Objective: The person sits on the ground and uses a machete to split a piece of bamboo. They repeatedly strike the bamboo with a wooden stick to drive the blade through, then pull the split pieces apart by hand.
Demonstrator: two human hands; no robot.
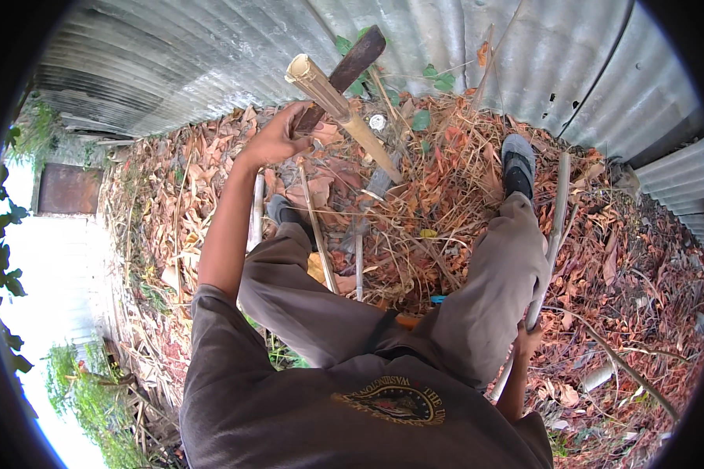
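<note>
My left hand [278,139] is closed around the near end of a dark, flat machete [358,59], whose broad end points up and away to the right. In front of the blade, a thick bamboo pole [371,146] leans with its hollow cut end toward me and its lower end among the leaves. The machete crosses behind the bamboo near its top. Down at the lower right, my right hand [529,341] grips a long pale stick [558,215] that runs along the outside of my right leg. My leg and arm hide part of its lower end.
A corrugated metal fence [211,62] curves across the far side. Dry leaves [461,156] and twigs cover the ground. Thin sticks [318,227] lie between my legs, and a curved branch [626,363] lies at right. Green plants [90,391] grow at left.
</note>
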